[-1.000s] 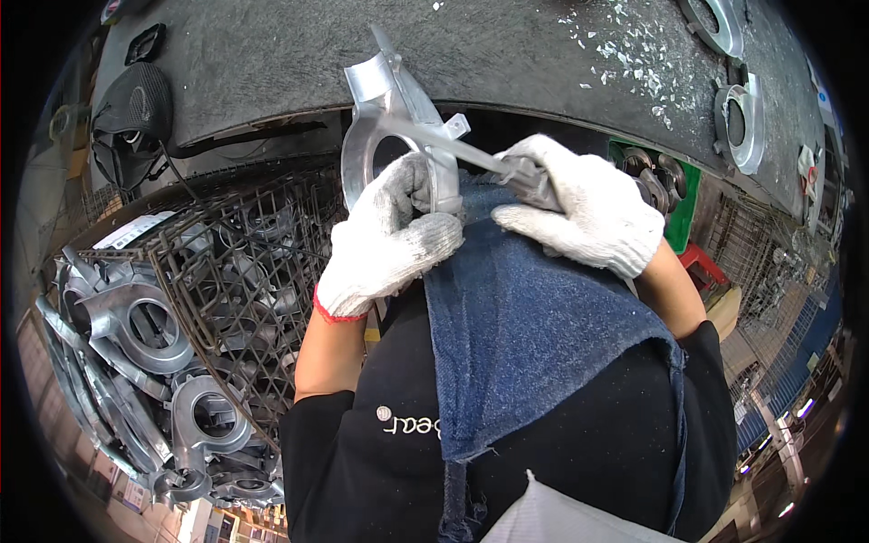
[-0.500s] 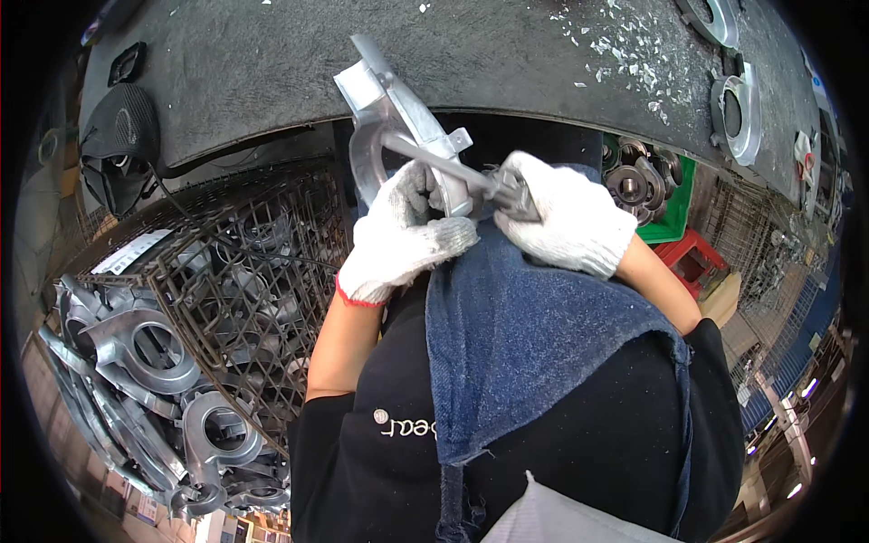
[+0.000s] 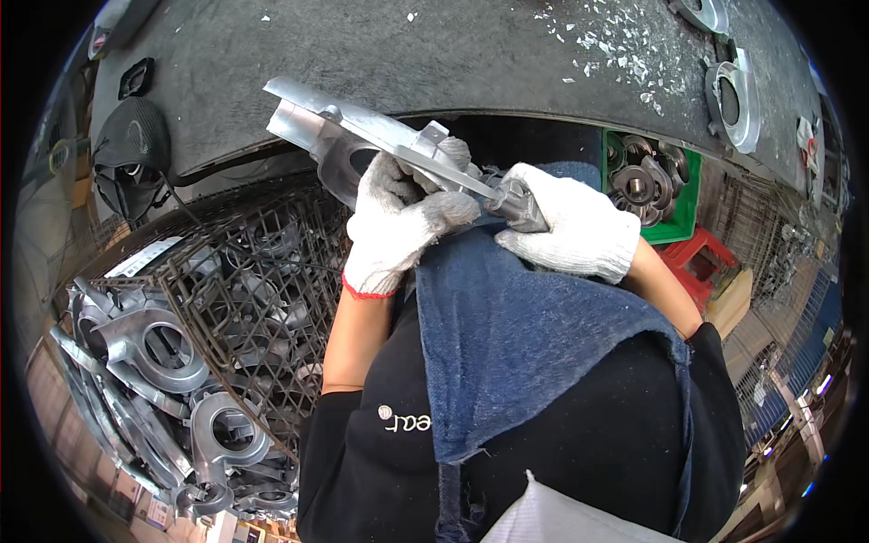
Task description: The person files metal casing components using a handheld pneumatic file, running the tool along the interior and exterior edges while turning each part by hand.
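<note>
In my left hand [image 3: 394, 226], in a white knit glove with a red cuff edge, is a grey cast-metal housing [image 3: 337, 156] with a round opening and a long straight flange. The fingers wrap round its near end, and its far end points up and left over the table's edge. My right hand [image 3: 579, 224], gloved too, is closed round the grey handle of a hand file [image 3: 521, 208]. The file's narrow blade reaches left, lying along the housing's flange. Where exactly it touches is hard to make out.
Pale flakes [image 3: 625, 54] lie on the dark table [image 3: 362, 54], with two more housings [image 3: 735, 107] at its right. A green crate [image 3: 685, 204] of round metal parts stands beyond a red stool [image 3: 701, 262]. At left are a wire cage [image 3: 235, 299] of castings and a black mesh fan-like object [image 3: 131, 145].
The housing has swung counter-clockwise, its far end now lower and further left. The file's blade has shifted to lie along the flange. Both hands keep their hold.
</note>
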